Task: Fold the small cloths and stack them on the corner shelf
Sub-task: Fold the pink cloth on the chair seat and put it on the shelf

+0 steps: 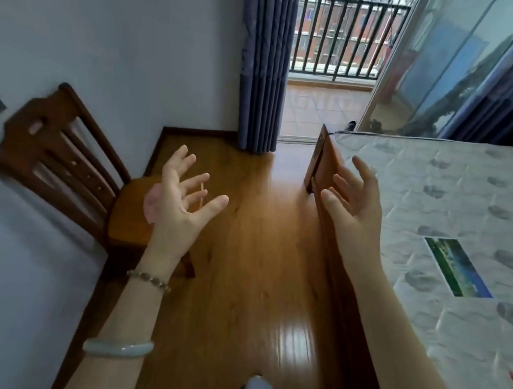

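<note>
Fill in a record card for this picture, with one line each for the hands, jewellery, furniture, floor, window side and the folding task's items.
left hand: open, fingers spread, holding nothing
right hand: open, fingers spread, holding nothing
jewellery: bead bracelet and pale bangle on the left arm
chair: wooden, against the left wall
mattress: bare, quilted, on the right
floor: glossy wood
curtain: blue, beside the balcony opening
cloths: none clearly visible
corner shelf: not in view
</note>
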The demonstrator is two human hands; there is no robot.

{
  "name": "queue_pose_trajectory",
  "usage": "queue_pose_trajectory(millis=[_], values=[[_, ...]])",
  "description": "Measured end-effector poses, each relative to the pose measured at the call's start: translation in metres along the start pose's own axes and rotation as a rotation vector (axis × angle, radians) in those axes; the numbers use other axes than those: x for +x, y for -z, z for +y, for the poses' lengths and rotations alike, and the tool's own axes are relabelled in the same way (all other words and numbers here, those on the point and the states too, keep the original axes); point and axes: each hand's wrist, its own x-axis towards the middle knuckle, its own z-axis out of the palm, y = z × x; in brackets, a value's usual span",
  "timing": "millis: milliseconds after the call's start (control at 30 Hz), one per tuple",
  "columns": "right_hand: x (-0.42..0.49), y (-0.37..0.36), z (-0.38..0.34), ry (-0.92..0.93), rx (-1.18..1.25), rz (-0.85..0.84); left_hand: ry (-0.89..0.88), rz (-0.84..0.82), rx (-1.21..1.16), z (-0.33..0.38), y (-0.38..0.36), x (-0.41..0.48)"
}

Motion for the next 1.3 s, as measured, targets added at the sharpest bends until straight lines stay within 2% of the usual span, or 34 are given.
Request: queue_pose_trajectory(millis=[233, 500, 833, 1033, 1300], values=[[0.107, -0.063, 0.052, 0.007, 0.043, -0.108, 0.046, 0.089, 0.014, -0.043, -0.005, 0.093], [0.225, -0.118, 0.099, 0.010, 0.077, -0.261, 0.094, 0.276, 0.014, -0.078, -0.017, 0.193], [0.330, -0.192, 0.144, -0.010, 0.087, -0.396, 0.167, 0.393, -0.010, -0.131, -0.020, 0.289], [0.393, -0.262, 0.180, -0.038, 0.084, -0.467, 0.213, 0.479, 0.028, -0.179, -0.006, 0.355], [0.479, -0.364, 0.196, -0.046, 0.079, -0.644, 0.274, 0.642, 0.050, -0.215, 0.028, 0.445]])
